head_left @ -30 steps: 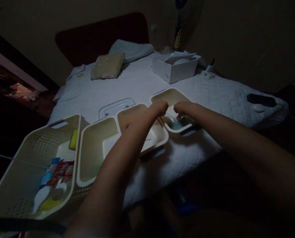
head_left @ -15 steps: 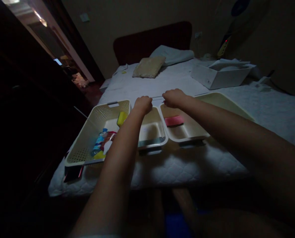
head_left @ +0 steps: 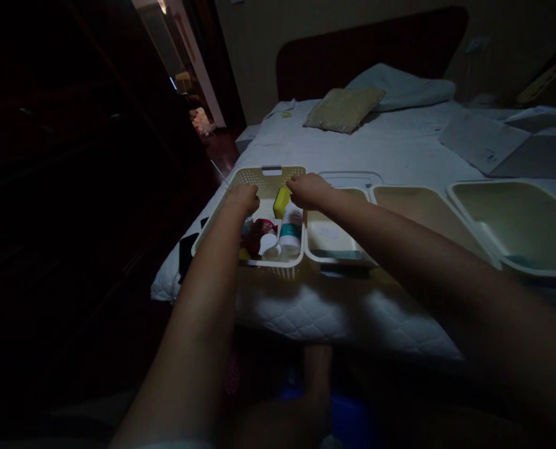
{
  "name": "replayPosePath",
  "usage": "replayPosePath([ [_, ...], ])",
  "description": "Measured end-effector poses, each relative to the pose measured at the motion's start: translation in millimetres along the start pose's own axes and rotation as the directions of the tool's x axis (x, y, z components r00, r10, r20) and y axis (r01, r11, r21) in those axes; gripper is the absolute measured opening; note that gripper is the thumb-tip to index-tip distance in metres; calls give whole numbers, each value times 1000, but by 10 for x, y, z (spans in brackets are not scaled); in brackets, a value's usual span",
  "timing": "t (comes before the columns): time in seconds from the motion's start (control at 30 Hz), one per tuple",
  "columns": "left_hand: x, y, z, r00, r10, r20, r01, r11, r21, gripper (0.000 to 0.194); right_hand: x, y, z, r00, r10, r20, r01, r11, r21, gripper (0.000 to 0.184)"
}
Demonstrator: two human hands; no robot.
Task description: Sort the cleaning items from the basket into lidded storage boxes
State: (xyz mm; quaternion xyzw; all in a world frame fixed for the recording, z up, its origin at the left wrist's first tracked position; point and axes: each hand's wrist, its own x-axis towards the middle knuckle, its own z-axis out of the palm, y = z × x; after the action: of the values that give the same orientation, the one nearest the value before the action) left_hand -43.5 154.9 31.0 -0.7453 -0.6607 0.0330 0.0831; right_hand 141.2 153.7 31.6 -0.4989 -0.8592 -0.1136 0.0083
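A cream perforated basket (head_left: 268,178) stands near the bed's front left edge. In it are a white bottle with a teal band (head_left: 291,232), a yellow item (head_left: 281,201) and a red packet (head_left: 258,229). My left hand (head_left: 243,198) hovers over the basket's left side with its fingers curled under. My right hand (head_left: 308,190) is over the basket's right rim, also curled into a fist. What either hand grips is hidden by the knuckles.
Three cream trays (head_left: 334,240) (head_left: 418,206) (head_left: 516,224) line up to the right of the basket, with a clear lid (head_left: 350,179) behind them. Pillows (head_left: 343,109) lie at the head of the bed and a white box (head_left: 483,140) at the far right. The room's left side is dark, with a doorway (head_left: 188,62).
Both hands have moved left, from the rightmost tray past the middle trays to the basket. My view has swung left with them.
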Motion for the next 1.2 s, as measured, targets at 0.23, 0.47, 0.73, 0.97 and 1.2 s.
replayPosePath([
  [0.23, -59, -199, 344, 998, 13, 54, -12, 1000, -8, 37, 163, -217, 218, 999, -32, 3, 31, 998, 55, 33],
  [0.47, -75, -205, 607, 994, 56, 89, -54, 998, -31, 35, 327, -260, 436, 998, -13, 58, 6, 993, 118, 35],
  [0.73, -68, -140, 715, 999, 44, 24, -43, 999, -30, 35, 485, -241, 530, 996, -15, 91, 3, 991, 130, 36],
  [0.97, -58, -144, 792, 996, 67, 56, -64, 997, -50, 33, 591, -204, 544, 994, -94, 52, 90, 993, 82, 33],
  [1.2, -67, -162, 808, 996, 54, 72, -50, 997, -55, 32, 686, -221, 638, 985, -155, 76, 150, 986, 66, 35],
])
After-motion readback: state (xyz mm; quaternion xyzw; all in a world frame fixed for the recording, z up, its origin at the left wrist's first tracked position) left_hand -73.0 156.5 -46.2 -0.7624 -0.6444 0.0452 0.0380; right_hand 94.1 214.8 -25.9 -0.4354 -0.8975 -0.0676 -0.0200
